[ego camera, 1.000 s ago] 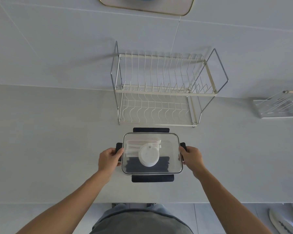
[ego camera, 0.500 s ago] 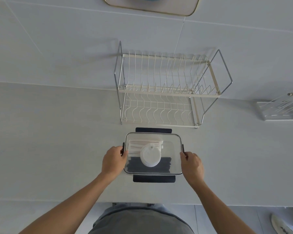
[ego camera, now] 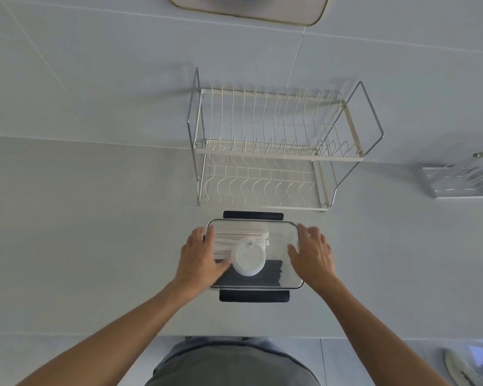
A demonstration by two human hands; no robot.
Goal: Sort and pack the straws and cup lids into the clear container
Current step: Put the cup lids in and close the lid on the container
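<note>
My left hand and right hand lie flat, fingers straight, on the lid of the clear container, gripping nothing. Straws and cup lids sit inside. I'd press both sides evenly, then latch.

The clear container has dark navy clasps; inside lie pale white straws, black straws and a white cup lid. The dish rack is cream wire on a chrome frame; the counter is plain pale grey
</note>
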